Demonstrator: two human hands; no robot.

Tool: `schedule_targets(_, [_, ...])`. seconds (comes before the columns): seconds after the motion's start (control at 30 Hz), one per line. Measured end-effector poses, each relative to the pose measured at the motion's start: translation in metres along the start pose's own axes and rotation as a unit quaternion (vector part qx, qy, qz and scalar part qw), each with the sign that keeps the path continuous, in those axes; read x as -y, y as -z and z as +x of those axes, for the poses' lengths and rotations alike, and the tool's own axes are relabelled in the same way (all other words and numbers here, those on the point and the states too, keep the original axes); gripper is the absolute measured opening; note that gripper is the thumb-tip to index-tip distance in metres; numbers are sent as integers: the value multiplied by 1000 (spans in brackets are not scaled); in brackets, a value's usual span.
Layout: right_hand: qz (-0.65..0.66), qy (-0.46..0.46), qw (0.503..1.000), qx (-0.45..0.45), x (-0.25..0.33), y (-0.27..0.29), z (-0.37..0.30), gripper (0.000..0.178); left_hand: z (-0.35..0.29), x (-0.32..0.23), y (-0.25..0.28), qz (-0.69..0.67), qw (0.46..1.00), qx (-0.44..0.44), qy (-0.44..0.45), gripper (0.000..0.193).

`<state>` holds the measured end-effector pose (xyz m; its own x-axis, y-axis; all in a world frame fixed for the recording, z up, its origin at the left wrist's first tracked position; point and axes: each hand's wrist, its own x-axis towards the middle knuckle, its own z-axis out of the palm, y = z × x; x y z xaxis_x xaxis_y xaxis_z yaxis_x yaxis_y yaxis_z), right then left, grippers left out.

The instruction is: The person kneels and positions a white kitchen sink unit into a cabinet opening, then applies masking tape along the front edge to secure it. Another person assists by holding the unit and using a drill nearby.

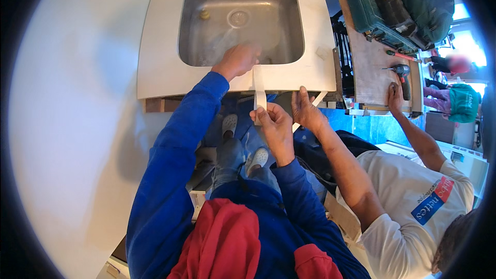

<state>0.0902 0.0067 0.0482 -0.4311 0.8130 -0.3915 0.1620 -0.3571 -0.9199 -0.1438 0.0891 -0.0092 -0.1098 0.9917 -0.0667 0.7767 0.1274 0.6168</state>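
Observation:
A thin, pale flat strip (259,90) crosses the front of a light countertop (160,46) and hangs over its near edge. My right hand (278,128) pinches the strip's lower part between thumb and fingers, just below that edge. At the front rim of the steel sink (281,33), my left hand (238,61) is closed by the strip's far end. Its fingertips are partly hidden, but they appear to pinch the strip. To the right, a co-worker's hand (307,111) touches the counter's near edge, where another pale strip (318,99) slants down.
A wooden work surface (367,67) at right carries a cordless drill (402,75), a red-handled tool (403,56) and tool cases (361,5). The co-worker (408,191) leans in close on my right, other hand near the drill. A white wall (77,98) stands left.

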Motion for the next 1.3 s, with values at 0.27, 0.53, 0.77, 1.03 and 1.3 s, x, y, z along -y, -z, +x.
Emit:
schedule_targets(0.27, [10,-10,1000,16,-8,3,-5,29,-16,-13,3,34,995,-31,-89,13])
schedule_targets(0.53, [-12,31,999,-14,-40,1,-11,23,-61,-20,13,112,989,5,-98,50])
schedule_targets(0.77, [-20,25,999,-23,-48,2,-14,21,-80,-21,11,138,983,43,-115,76])
schedule_targets(1.03, [6,26,999,-25,-57,0,-11,19,-102,-28,-7,225,963,-113,-92,97])
schedule_targets(1.3, [-21,13,999,-26,-63,2,-6,18,-157,-57,-66,-495,778,-193,336,48])
